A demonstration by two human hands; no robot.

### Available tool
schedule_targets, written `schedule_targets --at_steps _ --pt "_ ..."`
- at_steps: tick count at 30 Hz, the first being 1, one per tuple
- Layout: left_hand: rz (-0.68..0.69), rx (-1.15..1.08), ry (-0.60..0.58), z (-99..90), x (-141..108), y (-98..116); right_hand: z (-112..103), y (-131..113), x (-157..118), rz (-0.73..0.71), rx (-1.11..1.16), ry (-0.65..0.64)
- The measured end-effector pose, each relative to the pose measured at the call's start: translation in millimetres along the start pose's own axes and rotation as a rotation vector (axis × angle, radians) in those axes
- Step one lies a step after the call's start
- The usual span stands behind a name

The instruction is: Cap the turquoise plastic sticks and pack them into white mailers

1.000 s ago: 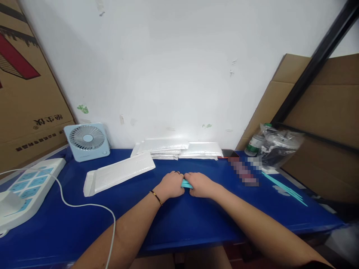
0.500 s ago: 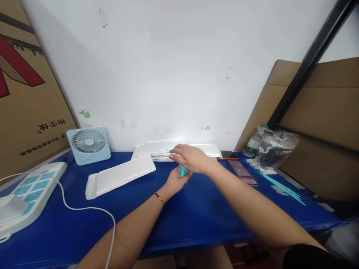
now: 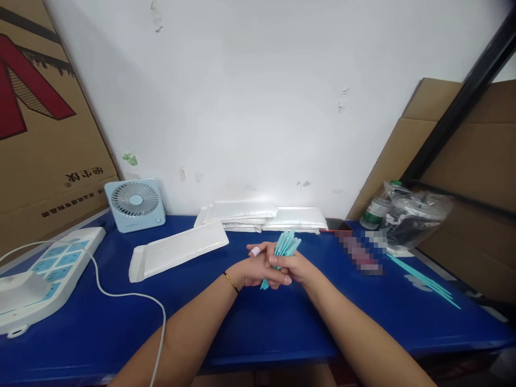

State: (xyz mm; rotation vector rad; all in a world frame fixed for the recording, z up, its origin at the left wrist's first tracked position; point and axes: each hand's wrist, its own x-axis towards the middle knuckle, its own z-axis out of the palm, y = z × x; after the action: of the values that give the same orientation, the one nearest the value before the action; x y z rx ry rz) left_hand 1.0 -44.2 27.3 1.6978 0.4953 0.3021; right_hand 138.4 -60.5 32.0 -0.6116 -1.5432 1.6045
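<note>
My left hand [image 3: 250,270] and my right hand [image 3: 293,264] meet above the middle of the blue table, fingers overlapping. Both are closed around a bundle of thin teal sticks [image 3: 285,244]. The upper ends fan out above the fingers, tilted to the right, and a few lower ends poke out below. The middle of the bundle is hidden by the fingers. A white wrap [image 3: 255,251] shows on one finger; I cannot tell which hand it belongs to. Several more teal sticks [image 3: 427,279] lie on the table to the right.
White padded envelopes [image 3: 242,212] are stacked against the wall, with a single envelope [image 3: 181,250] in front. At left stand a blue fan [image 3: 135,205] and a power strip [image 3: 56,269] with a white cable. A bottle [image 3: 374,212] and plastic bag [image 3: 419,215] stand at right.
My right hand has come down from above and closed around the teal sticks together with the left. More of the bundle shows above the fingers. The view has shifted slightly.
</note>
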Motion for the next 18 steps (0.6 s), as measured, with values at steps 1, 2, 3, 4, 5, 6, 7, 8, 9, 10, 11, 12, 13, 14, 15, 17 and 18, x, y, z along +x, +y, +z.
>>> schedule_targets --at_steps 1,2,3,4,5,6,7,8,9,10,11,12,13,14,15,17,18 --pt "0.042 0.124 0.01 -5.2 -2 3 -1 -1 0 -0.036 0.026 0.069" --pt "0.074 0.278 0.083 -12.6 -6 7 -5 -3 1 -0.081 0.051 0.147" --pt "0.082 0.448 0.206 -22.2 -10 9 -11 -4 1 -0.128 0.071 0.229" --pt "0.042 0.623 0.388 -33.9 -17 11 -17 -5 2 -0.166 0.083 0.315" --pt "-0.04 0.797 0.577 -47.2 -24 12 -24 -4 2 -0.187 0.078 0.398" --pt "-0.129 0.944 0.72 -61.6 -33 10 -30 -3 3 -0.191 0.056 0.469" --pt "-0.223 1.049 0.813 -76.2 -42 6 -36 0 3 -0.179 0.021 0.516" --pt "-0.337 1.11 0.875 -90.3 -51 1 -40 4 4 -0.156 -0.022 0.538" --pt "-0.448 1.135 0.904 -103.0 -59 -6 -42 9 5 -0.126 -0.062 0.54" --pt "-0.55 1.131 0.896 -113.9 -66 -14 -43 14 6 -0.095 -0.093 0.526" --pt "-0.631 1.113 0.869 -122.6 -71 -21 -43 18 7 -0.068 -0.113 0.504" --pt "-0.686 1.091 0.835 -129.0 -75 -27 -43 20 7 -0.048 -0.122 0.484" --pt "-0.717 1.069 0.807 -133.1 -79 -31 -42 22 8 -0.039 -0.12 0.474" --pt "-0.72 1.052 0.799 -135.4 -81 -32 -41 22 8 -0.035 -0.112 0.468" --pt "-0.696 1.037 0.823 -136.1 -82 -30 -40 21 8 -0.038 -0.1 0.466" --pt "-0.551 0.976 0.97 -134.1 -85 -17 -40 16 6 -0.053 -0.076 0.477" --pt "-0.425 0.909 1.093 -131.8 -87 -7 -41 13 5 -0.062 -0.069 0.484"
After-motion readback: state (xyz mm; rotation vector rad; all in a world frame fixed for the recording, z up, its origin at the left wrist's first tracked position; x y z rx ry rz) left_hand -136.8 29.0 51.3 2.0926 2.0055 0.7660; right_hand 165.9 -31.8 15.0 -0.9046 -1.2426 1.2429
